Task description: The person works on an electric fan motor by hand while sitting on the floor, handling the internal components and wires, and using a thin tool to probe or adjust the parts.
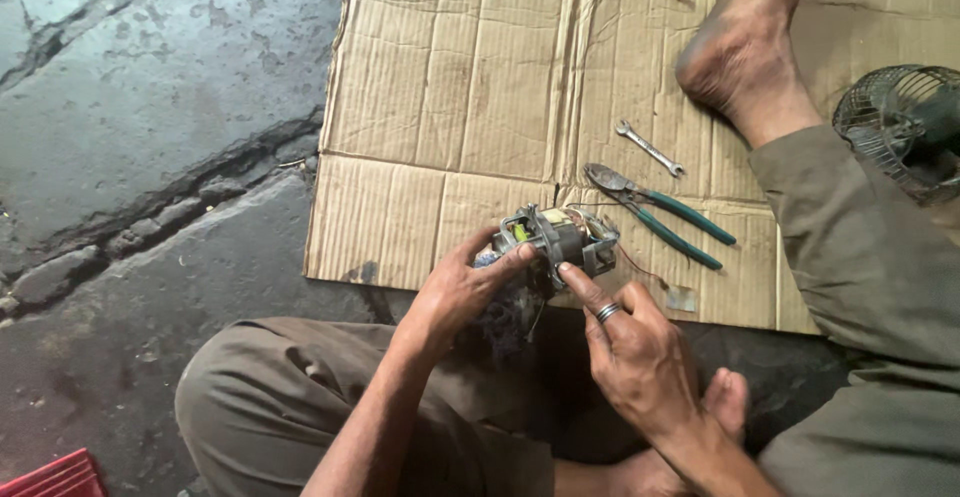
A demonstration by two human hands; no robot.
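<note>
Your left hand (455, 292) grips the small electric motor (555, 240) from its left side, over the near edge of the cardboard sheet (450, 107), and your right hand (635, 352), mostly closed, presses one fingertip on the motor body. I think you should keep the left grip firm, so the thin wires do not pull. The green-handled pliers (660, 215) and a small wrench (650, 148) lie further in. No package or label shows.

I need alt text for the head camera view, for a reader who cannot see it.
Seated on the ground, a person grips a small electric motor in the left hand while the right hand, wearing a ring, touches it with the index finger. Green-handled pliers and a small wrench lie on flattened cardboard just beyond.
</note>
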